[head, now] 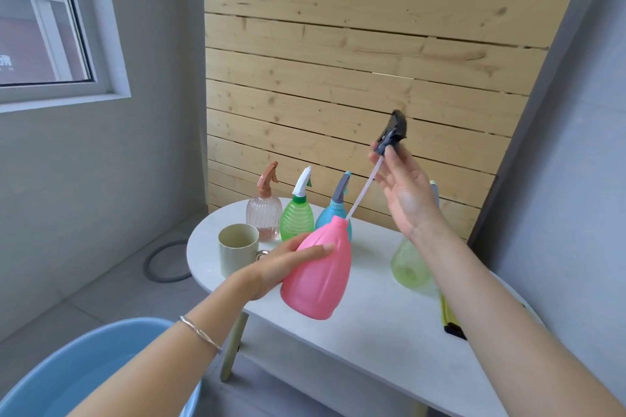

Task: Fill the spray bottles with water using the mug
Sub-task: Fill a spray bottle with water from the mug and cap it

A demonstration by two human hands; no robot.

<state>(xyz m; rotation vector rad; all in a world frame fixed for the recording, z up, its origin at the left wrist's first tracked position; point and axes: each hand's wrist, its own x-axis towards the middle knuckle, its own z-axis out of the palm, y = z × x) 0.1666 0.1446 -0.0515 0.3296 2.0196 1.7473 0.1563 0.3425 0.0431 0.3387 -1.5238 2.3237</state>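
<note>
Right now a person stands over a white oval table (355, 345) set against a wall of pale wooden slats (355, 54), both bare arms reaching forward. The left hand (281, 267) wraps its fingers and thumb around the side of a pink spray bottle (320, 272), holding it tilted with its open neck pointing up toward the other hand. The right hand (404, 195) is raised above and beyond the left, palm mostly open, with only the thumb and fingertips pinching a dark grey spray head (393, 132). A thin white dip tube (362, 191) runs down from that spray head, its lower end reaching the pink bottle's neck.

Just left of the left hand, a pale green mug (237, 247) stands upright on the table. Beyond the left hand, three capped bottles stand in a row: a clear ribbed bottle (264, 213) with a copper trigger, a green bottle (297, 213) with a white trigger, and a blue bottle (333, 213) partly hidden behind the pink one. Below the right wrist sits a translucent light green bottle (406, 264). Near the left forearm, a blue basin (84, 372) holds water.
</note>
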